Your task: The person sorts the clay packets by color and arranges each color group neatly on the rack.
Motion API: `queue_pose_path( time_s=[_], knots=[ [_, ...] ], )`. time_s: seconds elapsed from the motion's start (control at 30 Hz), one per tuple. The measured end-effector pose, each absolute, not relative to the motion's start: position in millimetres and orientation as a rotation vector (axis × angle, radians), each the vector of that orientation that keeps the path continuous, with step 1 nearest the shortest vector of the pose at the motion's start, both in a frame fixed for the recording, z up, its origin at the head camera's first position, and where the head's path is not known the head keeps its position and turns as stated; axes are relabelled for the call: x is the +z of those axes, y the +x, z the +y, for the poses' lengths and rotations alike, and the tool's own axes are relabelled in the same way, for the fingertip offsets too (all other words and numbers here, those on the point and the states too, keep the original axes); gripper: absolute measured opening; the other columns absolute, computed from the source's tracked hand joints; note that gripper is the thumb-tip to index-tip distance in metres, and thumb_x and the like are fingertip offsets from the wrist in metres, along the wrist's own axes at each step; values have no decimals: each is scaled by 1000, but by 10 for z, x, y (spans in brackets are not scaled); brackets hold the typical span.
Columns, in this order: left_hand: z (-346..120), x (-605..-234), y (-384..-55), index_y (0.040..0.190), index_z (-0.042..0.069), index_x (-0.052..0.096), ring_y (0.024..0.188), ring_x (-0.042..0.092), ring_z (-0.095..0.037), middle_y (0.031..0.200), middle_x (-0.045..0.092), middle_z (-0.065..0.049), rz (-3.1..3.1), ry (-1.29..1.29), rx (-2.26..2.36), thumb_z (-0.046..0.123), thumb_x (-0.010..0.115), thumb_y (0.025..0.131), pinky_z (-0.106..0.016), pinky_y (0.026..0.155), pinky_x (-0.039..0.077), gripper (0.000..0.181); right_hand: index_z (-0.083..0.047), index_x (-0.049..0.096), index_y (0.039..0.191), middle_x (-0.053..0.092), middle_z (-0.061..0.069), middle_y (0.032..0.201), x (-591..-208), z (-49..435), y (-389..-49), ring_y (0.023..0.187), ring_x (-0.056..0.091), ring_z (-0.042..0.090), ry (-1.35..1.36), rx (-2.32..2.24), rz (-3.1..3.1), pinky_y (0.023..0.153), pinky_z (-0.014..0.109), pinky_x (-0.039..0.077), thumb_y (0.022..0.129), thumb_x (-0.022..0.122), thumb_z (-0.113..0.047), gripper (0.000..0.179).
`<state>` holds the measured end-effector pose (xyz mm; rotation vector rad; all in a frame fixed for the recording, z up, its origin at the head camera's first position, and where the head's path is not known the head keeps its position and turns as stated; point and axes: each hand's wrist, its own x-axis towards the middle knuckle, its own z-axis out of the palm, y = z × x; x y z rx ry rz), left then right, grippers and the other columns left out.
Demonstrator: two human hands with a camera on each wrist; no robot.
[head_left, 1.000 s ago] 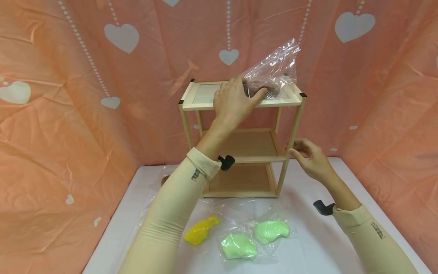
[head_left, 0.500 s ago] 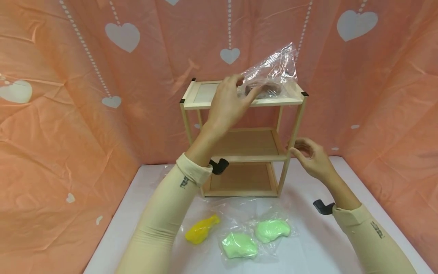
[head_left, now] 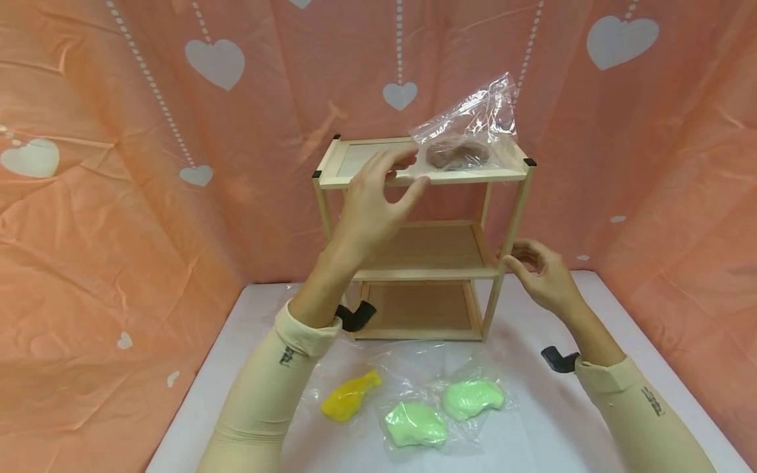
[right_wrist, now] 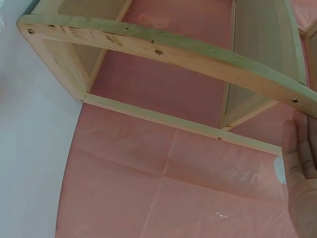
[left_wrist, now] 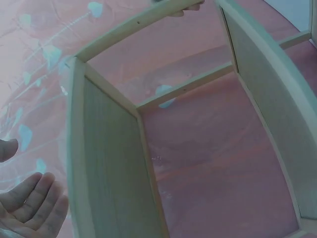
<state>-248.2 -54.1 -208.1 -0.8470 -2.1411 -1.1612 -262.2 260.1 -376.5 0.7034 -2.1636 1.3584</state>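
My left hand (head_left: 369, 197) hovers at the front edge of the top shelf with thumb and fingers spread and nothing between them. Just right of its fingertips, a clear zip bag (head_left: 479, 118) holding a brown lump (head_left: 455, 156) lies on the top tier. The wooden three-tier shelf (head_left: 432, 271) stands upright on the white table. My right hand (head_left: 541, 276) holds the front right post (head_left: 510, 226) at middle-tier height, thumb in front and fingers behind. In the left wrist view, fingertips (left_wrist: 190, 8) show past that post.
Bagged pieces lie on the table (head_left: 550, 427) before the shelf: a yellow drumstick shape (head_left: 350, 396) and two pale green lumps, a left one (head_left: 414, 426) and a right one (head_left: 473, 399). Pink cloth (head_left: 284, 79) with hearts hangs behind and at both sides.
My left hand has let go of the bag with the brown lump and drawn back left and down. The bag stays on the top tier. My right hand keeps its place on the post.
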Motion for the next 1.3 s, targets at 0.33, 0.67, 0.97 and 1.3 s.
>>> queue_pose_path(
  time_s=[0.33,0.67,0.97,1.3],
  knots=[
    [-885,-2296,-2287,138,7,70,123,66,-14,133,72,-4,-2126,-813,-1210,21,75,102,-31,110,49,39,14,67,123,75,3,106,-3763,2575,-2642,98,68,-2,702,1434,-2129,88,10,54,97,68,14,26],
    [-1231,-2541,-2222,135,6,72,116,69,-21,127,72,-7,-2089,-806,-1252,12,77,101,-37,107,53,35,17,65,121,73,-12,104,-3797,2547,-2663,97,68,1,713,1514,-2086,87,11,56,97,66,16,24],
    [-1614,-2736,-2219,133,6,72,114,70,-19,126,73,-5,-2016,-832,-1260,7,76,100,-33,105,54,34,15,65,123,70,-15,105,-3792,2574,-2630,98,67,1,679,1485,-2111,86,11,54,100,65,12,23],
    [-2089,-3014,-2316,130,2,73,109,69,-8,123,74,-10,-2095,-722,-1239,-1,73,100,-23,102,52,31,17,64,121,70,-12,104,-3792,2554,-2629,96,67,2,695,1529,-2093,87,11,54,99,64,13,22]
  ],
)
